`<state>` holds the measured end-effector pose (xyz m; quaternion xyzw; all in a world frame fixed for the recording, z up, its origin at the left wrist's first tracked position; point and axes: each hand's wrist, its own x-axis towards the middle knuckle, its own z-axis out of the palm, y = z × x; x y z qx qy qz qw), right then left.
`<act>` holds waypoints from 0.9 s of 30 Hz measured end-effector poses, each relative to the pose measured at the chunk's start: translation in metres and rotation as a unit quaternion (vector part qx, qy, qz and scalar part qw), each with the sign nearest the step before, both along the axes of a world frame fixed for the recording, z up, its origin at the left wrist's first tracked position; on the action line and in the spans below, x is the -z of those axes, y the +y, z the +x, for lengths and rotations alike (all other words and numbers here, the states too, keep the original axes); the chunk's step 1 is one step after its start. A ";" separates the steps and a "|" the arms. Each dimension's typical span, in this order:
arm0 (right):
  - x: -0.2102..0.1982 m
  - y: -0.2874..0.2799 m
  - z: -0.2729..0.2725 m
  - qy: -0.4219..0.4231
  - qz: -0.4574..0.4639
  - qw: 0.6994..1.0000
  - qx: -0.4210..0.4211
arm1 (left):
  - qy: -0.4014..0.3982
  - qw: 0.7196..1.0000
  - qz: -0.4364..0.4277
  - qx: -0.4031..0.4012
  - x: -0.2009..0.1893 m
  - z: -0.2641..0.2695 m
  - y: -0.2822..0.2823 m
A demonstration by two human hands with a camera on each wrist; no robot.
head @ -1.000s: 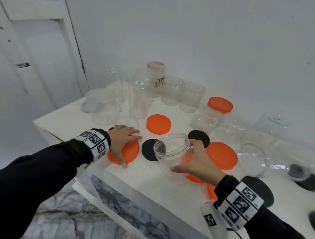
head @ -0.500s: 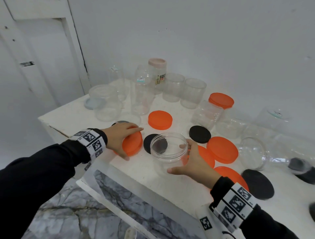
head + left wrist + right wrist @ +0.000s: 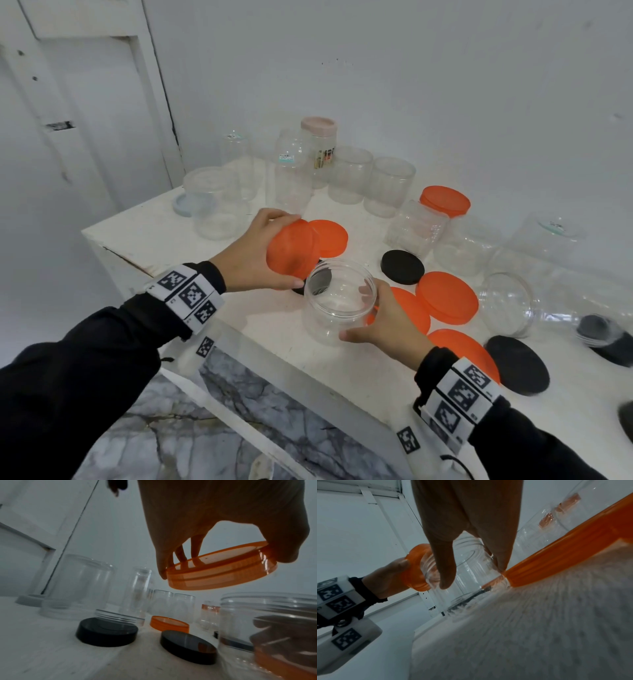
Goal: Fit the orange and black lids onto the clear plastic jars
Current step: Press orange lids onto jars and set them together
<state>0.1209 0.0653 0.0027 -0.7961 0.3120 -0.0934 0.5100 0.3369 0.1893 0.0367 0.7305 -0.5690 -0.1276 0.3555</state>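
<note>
My left hand [image 3: 255, 255] grips an orange lid [image 3: 293, 250] by its rim and holds it tilted in the air, just left of a wide clear jar [image 3: 337, 301]. From the left wrist, that orange lid [image 3: 221, 570] hangs above the table, pinched between thumb and fingers, with the clear jar [image 3: 267, 632] at the lower right. My right hand [image 3: 383, 320] grips the jar's side, thumb at the front and fingers behind. The jar stands open-mouthed on the white table [image 3: 342, 373]. In the right wrist view my thumb and fingers [image 3: 447, 563] wrap the jar [image 3: 467, 577].
Several loose orange lids [image 3: 447, 297] and black lids [image 3: 402, 267] lie right of the jar. Empty clear jars [image 3: 388, 186] stand along the wall, one with an orange lid on [image 3: 444, 200], one with a pink lid [image 3: 318, 126]. The table's front edge [image 3: 291, 370] is close.
My left hand has lifted the orange lid off the table and carried it up and right toward the jar. My right hand keeps hold of the jar, which has barely moved.
</note>
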 end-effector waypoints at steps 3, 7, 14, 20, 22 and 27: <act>0.000 0.000 -0.001 -0.012 0.012 1.000 0.002 | -0.023 0.999 0.012 0.044 0.001 -0.014 -0.007; 0.002 -0.002 0.000 -0.011 0.014 1.000 0.007 | -0.072 0.992 0.040 0.093 0.004 -0.030 -0.021; 0.006 -0.006 0.000 -0.016 0.027 0.999 0.013 | -0.128 0.980 0.089 0.125 -0.001 -0.051 -0.039; 0.006 -0.007 0.000 -0.025 0.027 0.999 0.018 | -0.187 0.965 0.091 0.157 0.003 -0.055 -0.049; 0.007 -0.008 0.001 -0.025 0.021 0.999 0.023 | -0.178 0.966 0.092 0.161 0.006 -0.053 -0.051; 0.012 -0.012 0.002 -0.029 0.017 0.998 0.047 | -0.132 0.975 0.098 0.152 0.012 -0.050 -0.054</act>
